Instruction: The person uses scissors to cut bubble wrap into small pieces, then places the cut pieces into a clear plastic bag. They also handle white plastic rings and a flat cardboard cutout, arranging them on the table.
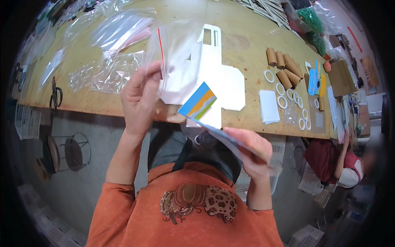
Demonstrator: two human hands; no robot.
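My left hand [138, 92], raised over the table's near edge, pinches a clear plastic bag [181, 49] with a red strip along one side. The bag hangs up and away from the fingers, and its far end is blurred. In my right hand [255, 154], lower and nearer my body, is a thin printed card [199, 103] in blue, orange, grey and green, tilted so that part shows edge-on. The fingers beneath it are partly hidden. Under both hands lies a flat white die-cut cardboard piece [232, 86] with a handle cutout, partly covered by bag and card.
Clear plastic bags [119, 33] and black scissors [54, 96] lie on the left. At right are brown cardboard tubes [284, 66], several white rings [282, 102], white cards [268, 107] and a blue-yellow item [316, 82]. Another person [349, 164] sits far right; stools [74, 152] stand lower left.
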